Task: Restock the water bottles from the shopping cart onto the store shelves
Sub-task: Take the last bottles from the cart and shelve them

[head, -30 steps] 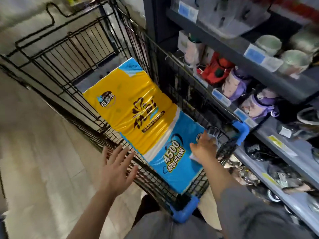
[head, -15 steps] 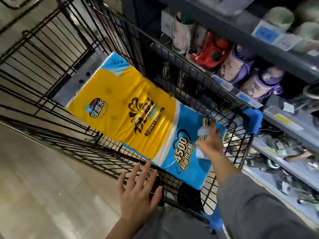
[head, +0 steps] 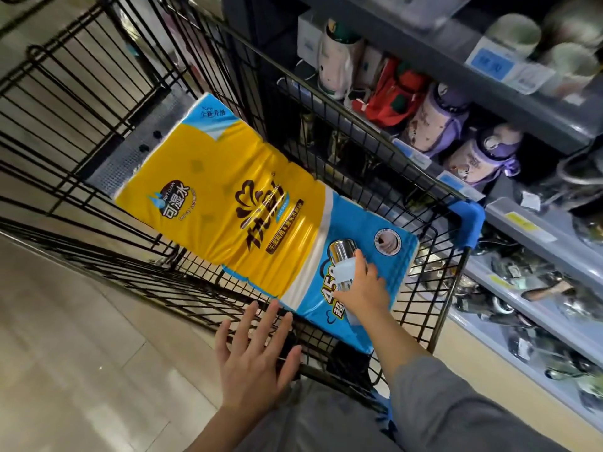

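My right hand (head: pixel 363 290) grips a small water bottle (head: pixel 342 261) with a shiny silver cap and a pale blue body, held above the near end of the black wire shopping cart (head: pixel 421 308). The bottle's lower part is hidden by my fingers. My left hand (head: pixel 254 357) is open with fingers spread, hovering at the cart's near rim and holding nothing. To the right stand grey store shelves (head: pixel 528 230), where purple and cream bottles (head: pixel 437 122) lie on the middle shelf.
A large yellow and blue pack of tissue rolls (head: pixel 235 197) fills most of the cart. Blue plastic corners (head: pixel 466 220) cap the cart handle. The lower shelves (head: pixel 522 308) hold metal kitchenware; mugs (head: pixel 515 34) sit on the top shelf. Tiled floor (head: pixel 65 337) lies to the left.
My right hand has lifted the bottle out of the cart's right corner and brought it left over the tissue pack. My left hand has moved right toward the cart's near rim.
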`<state>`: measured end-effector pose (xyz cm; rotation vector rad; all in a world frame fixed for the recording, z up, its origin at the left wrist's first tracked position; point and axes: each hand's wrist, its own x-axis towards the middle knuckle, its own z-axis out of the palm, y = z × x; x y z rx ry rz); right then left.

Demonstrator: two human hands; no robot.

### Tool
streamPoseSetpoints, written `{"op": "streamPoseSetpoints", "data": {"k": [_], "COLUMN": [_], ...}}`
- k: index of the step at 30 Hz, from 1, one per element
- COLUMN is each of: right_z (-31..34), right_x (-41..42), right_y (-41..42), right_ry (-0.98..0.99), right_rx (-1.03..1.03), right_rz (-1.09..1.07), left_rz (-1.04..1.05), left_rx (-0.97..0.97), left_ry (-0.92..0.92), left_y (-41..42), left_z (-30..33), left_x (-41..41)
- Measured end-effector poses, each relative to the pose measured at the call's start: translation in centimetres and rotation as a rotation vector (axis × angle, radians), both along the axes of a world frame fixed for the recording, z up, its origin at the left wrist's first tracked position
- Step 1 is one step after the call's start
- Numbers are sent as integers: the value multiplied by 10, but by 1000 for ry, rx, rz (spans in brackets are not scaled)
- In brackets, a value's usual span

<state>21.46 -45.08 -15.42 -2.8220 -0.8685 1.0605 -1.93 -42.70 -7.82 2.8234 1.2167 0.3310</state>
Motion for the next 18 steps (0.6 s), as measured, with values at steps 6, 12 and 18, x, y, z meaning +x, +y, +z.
{"op": "streamPoseSetpoints", "data": {"k": [6, 12, 18], "right_z": [5, 5, 19], "right_x": [-3, 8, 3], "right_y": [11, 1, -11], "right_ry": [-82, 0, 11], "right_rx": [-88, -8, 129], "right_rz": [11, -17, -50], "left_rz": [-7, -19, -36], "left_rx": [28, 29, 31], "left_ry": [-17, -14, -33], "left_y": [0, 0, -1], "left_z": [-3, -8, -6], "left_x": [-2, -4, -5]}}
